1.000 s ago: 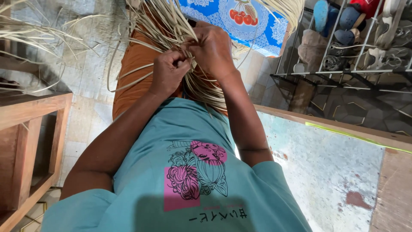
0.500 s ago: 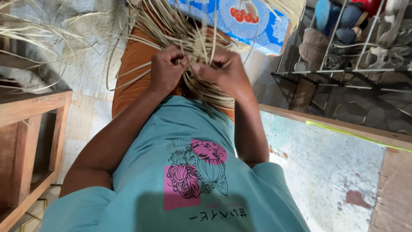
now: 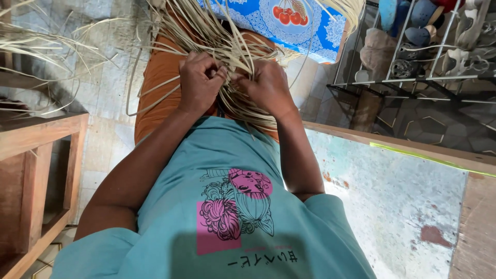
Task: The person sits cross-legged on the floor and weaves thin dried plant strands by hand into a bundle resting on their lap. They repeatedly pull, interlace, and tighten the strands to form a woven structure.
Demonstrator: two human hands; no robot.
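left hand (image 3: 199, 80), right hand (image 3: 266, 85), fisted (side by side)

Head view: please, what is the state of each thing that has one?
Left hand: closed on pale straw strips.
Right hand: closed on the same strips.
Straw strips: loose, fanned out over the lap.
Metal rack: loaded with shoes.
Blue cloth: spread flat.
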